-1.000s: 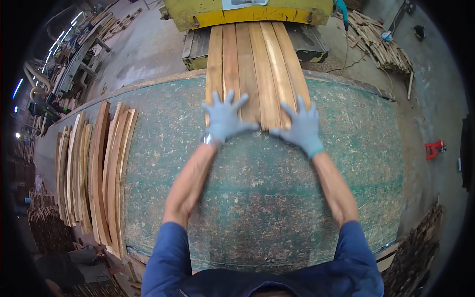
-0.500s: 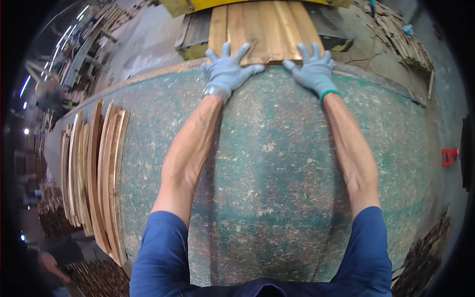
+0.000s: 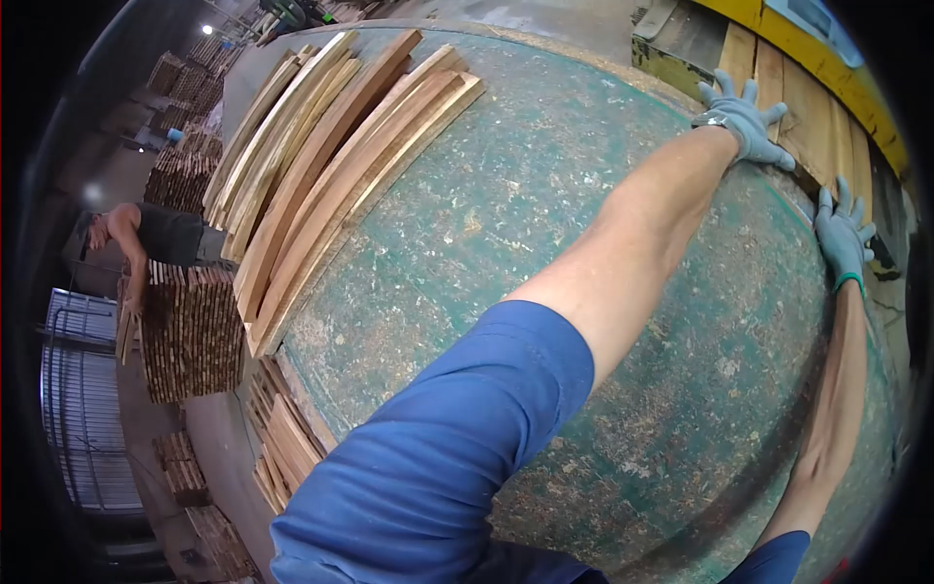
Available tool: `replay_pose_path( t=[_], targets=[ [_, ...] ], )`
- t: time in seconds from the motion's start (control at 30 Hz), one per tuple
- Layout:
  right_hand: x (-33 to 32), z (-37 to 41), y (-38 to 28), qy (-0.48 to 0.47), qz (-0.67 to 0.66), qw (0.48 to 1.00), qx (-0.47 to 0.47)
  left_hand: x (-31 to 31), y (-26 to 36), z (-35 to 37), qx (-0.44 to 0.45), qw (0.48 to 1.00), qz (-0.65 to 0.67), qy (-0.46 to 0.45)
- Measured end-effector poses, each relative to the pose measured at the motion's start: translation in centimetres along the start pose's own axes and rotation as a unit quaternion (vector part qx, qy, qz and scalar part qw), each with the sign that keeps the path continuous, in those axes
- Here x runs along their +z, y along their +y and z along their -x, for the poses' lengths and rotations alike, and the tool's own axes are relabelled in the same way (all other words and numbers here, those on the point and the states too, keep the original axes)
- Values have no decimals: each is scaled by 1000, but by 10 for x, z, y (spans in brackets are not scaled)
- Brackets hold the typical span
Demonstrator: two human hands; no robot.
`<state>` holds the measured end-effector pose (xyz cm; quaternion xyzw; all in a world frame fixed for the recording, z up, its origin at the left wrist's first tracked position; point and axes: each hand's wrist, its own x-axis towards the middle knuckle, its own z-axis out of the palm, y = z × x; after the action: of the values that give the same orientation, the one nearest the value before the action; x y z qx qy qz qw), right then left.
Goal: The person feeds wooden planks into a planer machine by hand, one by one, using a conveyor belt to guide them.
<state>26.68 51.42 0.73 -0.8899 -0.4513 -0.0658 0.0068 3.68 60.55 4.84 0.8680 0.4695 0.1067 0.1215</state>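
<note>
Both hands wear light blue-grey gloves. At the upper right, my left hand (image 3: pixel 745 122) lies with fingers spread at the near end of several wooden boards (image 3: pixel 803 112). Farther right, my right hand (image 3: pixel 843 234) touches the near edge of the same boards, its fingers apart. The boards lie side by side and run under a yellow machine frame (image 3: pixel 861 73). Beneath my forearms is a worn green table (image 3: pixel 467 204).
Loose wooden strips (image 3: pixel 331 165) lie on the table's left part. Beyond it, another person (image 3: pixel 126 229) bends beside a tall stack of wood (image 3: pixel 195 336). More boards (image 3: pixel 287 438) lie below the table's left edge.
The view has turned to the left, so the boards and my hands now appear at the upper right. Both hands remain spread at the boards' near end. The bending person now shows clearly.
</note>
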Motion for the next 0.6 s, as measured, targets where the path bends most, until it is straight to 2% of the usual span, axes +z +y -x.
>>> replay_pose_path(
  t=[0.1,0.13,0.17,0.23,0.27,0.3,0.33,0.37,0.4,0.43,0.47,0.5,0.57,0.6],
  targets=[
    [-8,-12,-8,-34,-15,999,17,-20,-29,0,21,986,164,7],
    [-16,-6,-14,-26,-25,999,25,-43,-41,20,49,981,184,33],
    [-22,5,-17,-21,-35,999,36,-67,-59,49,73,989,112,66],
    [-22,29,-4,72,-56,994,-55,-122,-111,121,126,979,-69,146],
    [-21,43,6,119,-66,986,-100,-144,-157,152,89,975,-102,176],
    [-16,58,19,163,-113,962,-191,-169,-211,185,16,972,-113,207],
    [-39,99,16,128,-223,941,-221,-198,-249,233,-111,971,-106,183],
    [-42,123,24,114,-264,918,-273,-218,-304,277,-206,948,-157,182],
    [-47,149,29,81,-288,909,-291,-229,-343,322,-352,902,-197,156],
    [-56,183,30,52,-301,913,-272,-244,-421,369,-425,897,-109,55],
    [-61,212,33,30,-301,914,-271,-243,-450,412,-490,867,-96,14],
    [-62,236,37,15,-327,905,-270,-244,-391,440,-484,869,66,79],
    [-72,281,32,-2,-302,915,-266,-238,-430,460,-488,863,129,37],
    [-91,310,16,-41,-368,901,-227,-234,-440,461,-488,863,128,26]
  ],
)
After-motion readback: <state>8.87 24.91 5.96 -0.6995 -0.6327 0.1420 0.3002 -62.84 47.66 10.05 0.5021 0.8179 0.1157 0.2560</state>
